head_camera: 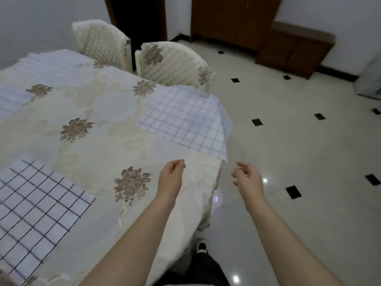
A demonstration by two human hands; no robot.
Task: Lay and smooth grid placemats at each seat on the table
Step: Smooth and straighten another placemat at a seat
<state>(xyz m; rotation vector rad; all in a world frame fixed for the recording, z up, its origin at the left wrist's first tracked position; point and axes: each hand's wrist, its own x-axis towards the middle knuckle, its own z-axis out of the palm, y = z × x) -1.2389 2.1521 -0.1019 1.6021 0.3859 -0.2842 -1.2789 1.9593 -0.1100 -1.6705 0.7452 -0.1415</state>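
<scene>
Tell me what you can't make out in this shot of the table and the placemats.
- Dark-grid placemat, head view: left and near parts cut off by the frame edges.
- Light-grid placemat, head view: right side droops over the table edge, seen nearly edge-on, so its grid is unreadable there.
- Far-left mat, head view: too blurred to tell its pattern.

A counter under a cream flowered cloth fills the left of the frame. A dark-lined placemat lies flat at lower left. A pale-lined placemat lies at centre, its right edge hanging past the counter's rim. Just below it, the left hand hovers over the cloth and the right hand over the tiled floor. Both hands have loosely curled fingers and hold nothing. Two quilted chairs stand at upper centre.
</scene>
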